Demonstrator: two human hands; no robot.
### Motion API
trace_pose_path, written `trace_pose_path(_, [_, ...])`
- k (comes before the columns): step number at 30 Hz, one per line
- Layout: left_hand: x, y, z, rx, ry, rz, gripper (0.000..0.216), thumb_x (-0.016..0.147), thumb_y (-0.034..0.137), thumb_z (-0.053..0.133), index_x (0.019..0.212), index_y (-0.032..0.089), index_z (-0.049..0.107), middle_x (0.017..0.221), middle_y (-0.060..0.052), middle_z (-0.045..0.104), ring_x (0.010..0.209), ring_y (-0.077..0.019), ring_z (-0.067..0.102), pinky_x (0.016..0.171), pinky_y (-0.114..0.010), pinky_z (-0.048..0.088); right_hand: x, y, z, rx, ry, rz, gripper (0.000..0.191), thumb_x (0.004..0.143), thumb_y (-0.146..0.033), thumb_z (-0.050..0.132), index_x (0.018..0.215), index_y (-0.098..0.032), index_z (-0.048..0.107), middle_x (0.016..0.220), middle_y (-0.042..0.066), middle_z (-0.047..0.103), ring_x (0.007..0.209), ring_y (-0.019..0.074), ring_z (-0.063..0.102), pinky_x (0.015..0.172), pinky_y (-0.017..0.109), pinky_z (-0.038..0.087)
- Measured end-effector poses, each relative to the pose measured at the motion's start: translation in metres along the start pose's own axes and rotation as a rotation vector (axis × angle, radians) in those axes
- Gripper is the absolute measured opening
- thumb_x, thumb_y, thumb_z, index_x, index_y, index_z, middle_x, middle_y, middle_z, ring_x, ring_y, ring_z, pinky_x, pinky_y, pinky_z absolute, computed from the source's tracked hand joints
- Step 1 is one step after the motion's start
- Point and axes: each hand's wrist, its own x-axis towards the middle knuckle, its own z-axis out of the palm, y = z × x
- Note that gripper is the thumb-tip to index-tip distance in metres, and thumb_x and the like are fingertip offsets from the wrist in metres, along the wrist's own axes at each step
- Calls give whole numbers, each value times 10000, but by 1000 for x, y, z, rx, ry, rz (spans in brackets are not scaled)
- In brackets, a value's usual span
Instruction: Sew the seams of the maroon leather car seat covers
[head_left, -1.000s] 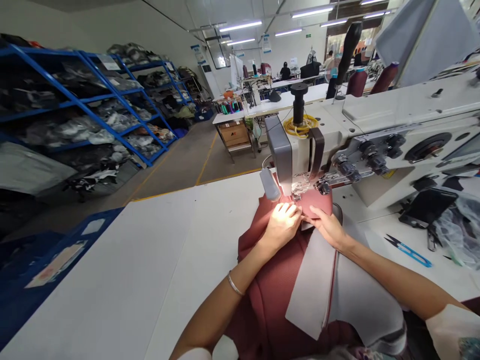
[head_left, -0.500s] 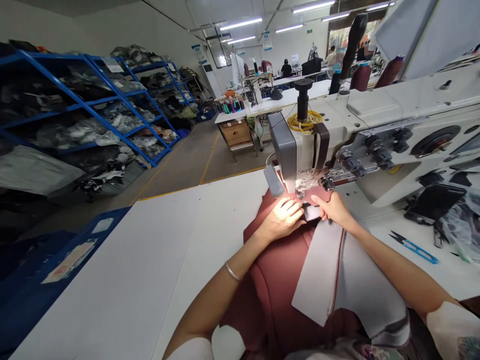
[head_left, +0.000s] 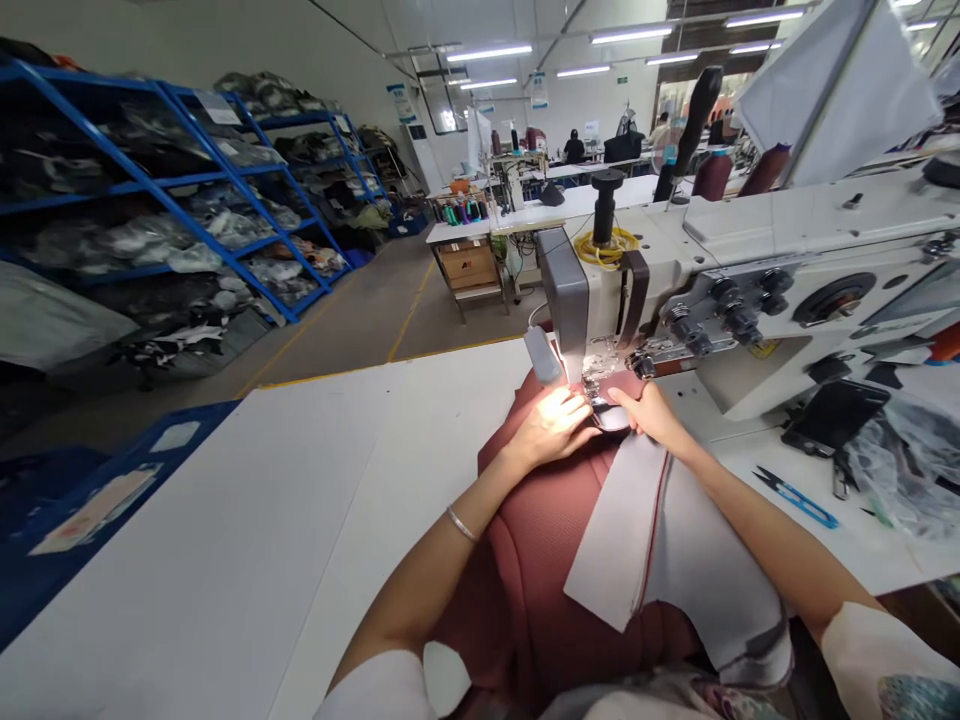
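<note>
A dark-red fabric cover (head_left: 555, 510) with seams runs from my lap up to the sewing machine's needle area (head_left: 594, 385). My left hand (head_left: 553, 425) is at the left of the presser foot, its fingers curled on the cover's edge under the bright lamp. To the right of the foot, my right hand (head_left: 651, 415) pinches the red fabric between thumb and fingers. Between the hands a pale piece of the material's backing (head_left: 613, 417) shows. Pale grey backing panels (head_left: 611, 540) with a red seam hang below my right hand. The fingertips nearest the needle are partly washed out by light.
The white sewing machine (head_left: 720, 260) stands over the table (head_left: 300, 520). Blue thread snips (head_left: 799, 497), a black phone (head_left: 836, 415) and clear plastic bags (head_left: 907, 470) lie at right. A blue bin (head_left: 127, 480) stands left, and blue shelves (head_left: 161, 180) line the wall.
The view has turned slightly right. Both hands stay beside the presser foot; the pale backing between them now looks more curved, and my left fingers sit a little differently.
</note>
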Motion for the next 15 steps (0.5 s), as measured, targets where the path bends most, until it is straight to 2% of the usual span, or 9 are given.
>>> trace_pose_path(8, [-2, 8, 6, -14, 58, -58, 385, 942, 492, 469, 1000, 146, 628, 1059, -126, 641, 1074, -281, 556, 966, -462, 477, -8, -6, 0, -19, 1, 58, 654, 900, -558, 493, 367, -180, 486, 369, 46, 486, 383, 134, 502, 632, 270, 433])
trace_pose_path(10, [-2, 11, 6, -29, 63, -73, 372, 941, 484, 474, 995, 150, 628, 1066, -124, 644, 1078, -276, 550, 980, -468, 466, -11, -1, 4, -32, 26, 23, 655, 906, -565, 476, 369, -191, 475, 388, 52, 498, 426, 150, 526, 683, 284, 429])
trace_pose_path(12, [-3, 13, 6, -55, 78, -78, 350, 939, 469, 488, 1000, 152, 625, 1096, -113, 648, 1082, -258, 543, 1015, -457, 442, -16, 7, 10, -38, 131, -90, 583, 911, -560, 472, 462, -192, 523, 476, 55, 563, 512, 168, 567, 705, 292, 410])
trace_pose_path(15, [-3, 14, 5, -91, 84, -75, 312, 942, 450, 502, 1019, 171, 619, 1124, -79, 657, 1097, -235, 529, 1051, -438, 405, -18, 20, 18, -155, 429, -310, 442, 928, -532, 467, 678, -187, 583, 704, 72, 653, 656, 182, 589, 673, 296, 368])
